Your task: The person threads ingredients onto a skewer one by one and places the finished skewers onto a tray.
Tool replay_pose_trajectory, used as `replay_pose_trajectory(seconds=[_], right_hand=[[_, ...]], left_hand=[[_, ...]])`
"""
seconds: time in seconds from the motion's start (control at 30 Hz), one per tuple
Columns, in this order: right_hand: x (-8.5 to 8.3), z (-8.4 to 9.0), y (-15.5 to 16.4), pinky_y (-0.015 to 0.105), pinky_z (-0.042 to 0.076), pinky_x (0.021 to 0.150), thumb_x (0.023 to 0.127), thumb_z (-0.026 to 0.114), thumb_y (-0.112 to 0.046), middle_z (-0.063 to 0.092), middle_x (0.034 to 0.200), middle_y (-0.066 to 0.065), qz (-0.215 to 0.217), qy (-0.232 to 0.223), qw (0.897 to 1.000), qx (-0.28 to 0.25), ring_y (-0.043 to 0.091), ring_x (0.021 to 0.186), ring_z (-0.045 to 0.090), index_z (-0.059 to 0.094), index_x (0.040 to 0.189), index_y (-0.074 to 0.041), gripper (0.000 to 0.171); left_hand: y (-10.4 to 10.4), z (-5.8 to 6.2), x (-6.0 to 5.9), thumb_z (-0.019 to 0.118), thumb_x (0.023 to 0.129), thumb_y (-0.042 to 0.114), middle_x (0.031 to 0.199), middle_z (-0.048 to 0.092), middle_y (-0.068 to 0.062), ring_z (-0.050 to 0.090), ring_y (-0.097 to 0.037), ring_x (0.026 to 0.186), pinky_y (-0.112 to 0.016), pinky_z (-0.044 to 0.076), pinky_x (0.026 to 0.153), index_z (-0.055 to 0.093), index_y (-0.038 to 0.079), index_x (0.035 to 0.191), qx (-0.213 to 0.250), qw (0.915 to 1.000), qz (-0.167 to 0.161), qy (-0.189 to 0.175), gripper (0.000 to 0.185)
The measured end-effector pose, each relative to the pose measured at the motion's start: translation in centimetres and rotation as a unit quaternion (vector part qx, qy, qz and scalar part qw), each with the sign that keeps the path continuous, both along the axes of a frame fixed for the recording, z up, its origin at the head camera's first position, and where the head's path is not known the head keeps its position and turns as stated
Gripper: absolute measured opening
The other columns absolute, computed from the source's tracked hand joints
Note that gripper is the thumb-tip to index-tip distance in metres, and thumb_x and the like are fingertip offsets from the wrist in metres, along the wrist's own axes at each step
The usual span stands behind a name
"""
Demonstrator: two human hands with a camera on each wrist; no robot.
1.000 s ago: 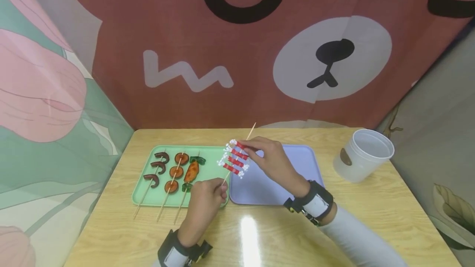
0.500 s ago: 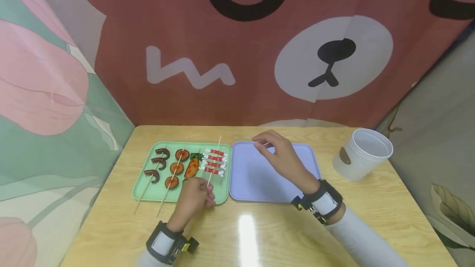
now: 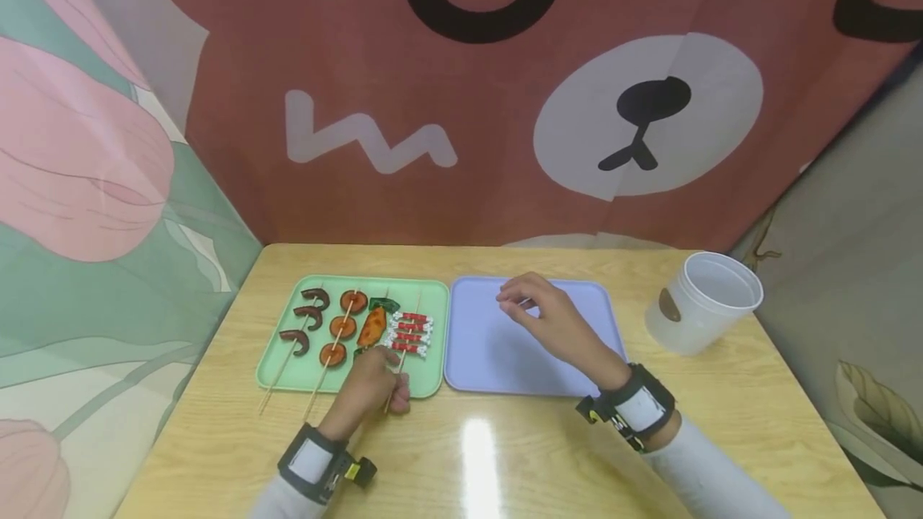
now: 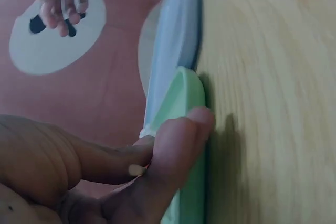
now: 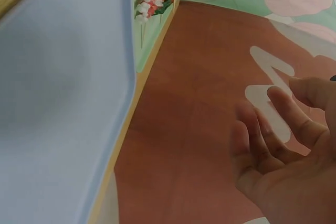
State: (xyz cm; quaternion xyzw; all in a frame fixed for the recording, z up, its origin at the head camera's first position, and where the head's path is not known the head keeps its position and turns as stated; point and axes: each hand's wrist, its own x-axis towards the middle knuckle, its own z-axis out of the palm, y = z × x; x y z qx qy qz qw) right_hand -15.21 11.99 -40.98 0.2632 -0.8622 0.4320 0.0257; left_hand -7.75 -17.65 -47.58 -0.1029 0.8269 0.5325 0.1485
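A skewer of red-and-white pieces (image 3: 409, 333) lies at the right side of the green tray (image 3: 433, 375), beside the other skewers. My left hand (image 3: 392, 387) is at the tray's front edge and pinches the stick's near end; the left wrist view shows the stick end (image 4: 136, 170) between thumb and finger next to the green tray rim (image 4: 186, 93). My right hand (image 3: 515, 299) hovers over the empty purple tray (image 3: 490, 359) with fingers loosely curled and nothing in it. In the right wrist view its fingers (image 5: 278, 145) are spread above the purple tray (image 5: 58, 103).
Three more skewers lie on the green tray: dark curved pieces (image 3: 303, 319), brown round slices (image 3: 342, 328) and an orange carrot-like piece (image 3: 372, 327). A white cup (image 3: 703, 303) stands at the right on the wooden table (image 3: 505, 455). A printed curtain backs the table.
My left hand carried the red-and-white skewer from over the purple tray down onto the green tray. My right hand let go of it and stayed above the purple tray.
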Motion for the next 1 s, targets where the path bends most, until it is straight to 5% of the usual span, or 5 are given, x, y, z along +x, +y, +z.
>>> replay_pose_trajectory(seconds=[0.13, 0.43, 0.77, 0.87, 1.0], right_hand=[[0.2, -0.3, 0.1, 0.035, 0.061, 0.089, 0.097, 0.071, -0.016, 0.067, 0.118, 0.002, 0.006, 0.000, 1.000, 0.006, 0.018, 0.102, 0.069, 0.074, 0.106, -0.014, 0.010], [0.1, -0.9, 0.2, 0.042, 0.061, 0.092, 0.099, 0.068, -0.012, 0.065, 0.125, 0.009, 0.020, -0.018, 1.000, 0.012, 0.020, 0.102, 0.070, 0.074, 0.109, -0.013, 0.011], [-0.2, -1.5, 1.2, 0.047, 0.059, 0.094, 0.098, 0.069, -0.013, 0.065, 0.122, 0.008, -0.035, 0.034, 0.996, 0.074, 0.025, 0.107, 0.067, 0.068, 0.116, -0.010, 0.018], [-0.4, -1.4, 2.0, 0.052, 0.055, 0.099, 0.098, 0.070, -0.020, 0.063, 0.128, 0.016, -0.110, 0.078, 0.980, 0.144, 0.035, 0.117, 0.062, 0.065, 0.122, -0.005, 0.029], [-0.9, -1.1, 3.7, 0.063, 0.047, 0.105, 0.098, 0.070, -0.030, 0.053, 0.142, 0.030, -0.178, 0.107, 0.955, 0.210, 0.049, 0.129, 0.052, 0.056, 0.135, 0.005, 0.053]], left_hand=[[0.4, 0.2, -0.3, 0.061, 0.097, 0.002, 0.057, 0.064, -0.011, 0.063, -0.018, 0.045, -0.030, 0.054, 0.045, 0.062, -0.006, 0.078, -0.117, 0.9916, -0.036, 0.044, 0.020], [1.6, 0.1, -1.9, 0.070, 0.093, 0.014, 0.061, 0.055, -0.004, 0.053, -0.020, 0.054, -0.030, 0.041, 0.044, 0.060, 0.008, 0.067, -0.358, 0.9211, -0.101, 0.115, 0.029], [1.1, 0.2, -1.6, 0.077, 0.089, 0.019, 0.058, 0.044, 0.001, 0.043, -0.015, 0.051, -0.026, 0.032, 0.045, 0.051, 0.011, 0.062, -0.330, 0.9279, -0.122, 0.123, 0.038], [0.4, 1.1, -1.7, 0.072, 0.095, 0.026, 0.056, 0.044, 0.002, 0.042, -0.014, 0.048, -0.025, 0.030, 0.042, 0.055, 0.010, 0.066, -0.328, 0.9309, -0.093, 0.131, 0.037], [-1.1, 2.6, -2.3, 0.065, 0.101, 0.031, 0.062, 0.056, -0.005, 0.053, -0.021, 0.051, -0.033, 0.039, 0.040, 0.065, 0.002, 0.093, -0.352, 0.9102, -0.026, 0.217, 0.030]])
